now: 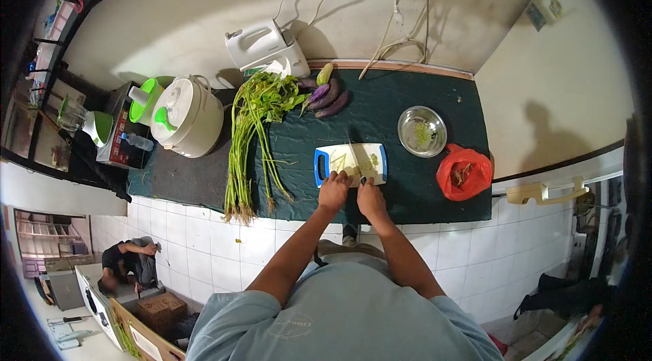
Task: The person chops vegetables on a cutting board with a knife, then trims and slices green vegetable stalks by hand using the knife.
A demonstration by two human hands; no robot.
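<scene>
One knife [356, 158]: dark handle gripped in right hand [371, 198].
Left hand [334, 191]: fingers curled at board's near edge; cannot tell what they pinch.
Cutting board [384, 163]: white, blue-edged; cut green stalks [337, 161] left of blade, chopped bits [374, 160] right.
Metal bowl [407, 137]: right, beyond board; chopped greens inside.
Red plastic bag [451, 169]: near bowl.
Leafy-stalk bundle [252, 140]: left.

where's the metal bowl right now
In the head view, the metal bowl is right of the cutting board, just up and left of the red bag.

Cutting board [384, 164] lies between stalks [240, 150], left, and bowl [408, 131], right, seemingly with pieces [424, 133] inside.
</scene>
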